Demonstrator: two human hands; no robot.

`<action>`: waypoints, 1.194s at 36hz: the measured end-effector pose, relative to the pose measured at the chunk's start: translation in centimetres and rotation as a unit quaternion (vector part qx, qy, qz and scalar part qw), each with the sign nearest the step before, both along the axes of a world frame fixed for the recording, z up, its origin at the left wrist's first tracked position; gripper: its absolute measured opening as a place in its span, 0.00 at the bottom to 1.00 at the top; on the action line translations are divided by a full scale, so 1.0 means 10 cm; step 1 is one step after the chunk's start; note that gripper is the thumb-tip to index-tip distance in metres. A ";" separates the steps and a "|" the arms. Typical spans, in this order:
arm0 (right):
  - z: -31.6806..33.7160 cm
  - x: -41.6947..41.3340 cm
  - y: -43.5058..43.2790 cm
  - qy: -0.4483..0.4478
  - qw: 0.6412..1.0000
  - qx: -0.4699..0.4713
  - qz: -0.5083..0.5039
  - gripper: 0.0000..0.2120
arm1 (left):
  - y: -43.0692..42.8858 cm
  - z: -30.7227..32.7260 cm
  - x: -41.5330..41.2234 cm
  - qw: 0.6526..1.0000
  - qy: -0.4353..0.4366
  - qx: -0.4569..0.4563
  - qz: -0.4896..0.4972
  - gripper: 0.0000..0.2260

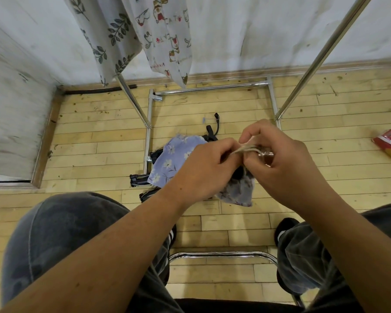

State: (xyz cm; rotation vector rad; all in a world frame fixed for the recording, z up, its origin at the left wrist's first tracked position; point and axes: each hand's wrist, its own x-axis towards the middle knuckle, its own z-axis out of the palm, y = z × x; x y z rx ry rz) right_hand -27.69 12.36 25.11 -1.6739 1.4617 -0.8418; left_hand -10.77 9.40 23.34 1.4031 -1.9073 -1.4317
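Note:
Both hands meet in front of me above the wooden floor. My left hand [209, 164] and my right hand [280, 154] pinch a pale drawstring cord [246, 150] at the mouth of a small lilac floral cloth bag [239, 189], which hangs below my fingers. A shiny clear item shows by my right fingers; what it is I cannot tell. Another lilac floral cloth [174, 159] lies on the floor beyond my left hand.
A chrome clothes rack [212, 88] stands ahead, with a leaf-print cloth [108, 39] and a cat-print cloth [167, 35] hanging from it. Black tripod legs [140, 179] lie under the floor cloth. A red and yellow packet [389, 144] lies at right. A chrome stool bar [221, 255] sits between my knees.

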 end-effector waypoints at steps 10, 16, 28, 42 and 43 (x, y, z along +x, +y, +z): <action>-0.08 -0.03 -0.05 0.007 0.995 -0.022 -0.101 0.10 | -0.01 0.12 0.00 0.997 0.034 0.061 0.043 0.14; -0.07 0.00 -0.06 -0.043 0.991 0.002 -0.127 0.08 | -0.02 0.11 0.01 0.997 0.040 0.051 0.043 0.15; -0.08 0.05 -0.03 -0.080 0.993 0.059 -0.057 0.08 | -0.03 -0.12 0.00 1.000 -0.003 -0.008 -0.013 0.08; -0.05 0.14 0.01 -0.158 0.981 0.111 -0.029 0.07 | 0.03 -0.26 -0.07 0.999 -0.007 -0.013 -0.048 0.11; -0.04 0.15 0.01 -0.162 0.979 0.120 -0.027 0.07 | 0.04 -0.25 -0.08 0.999 0.003 -0.009 -0.047 0.15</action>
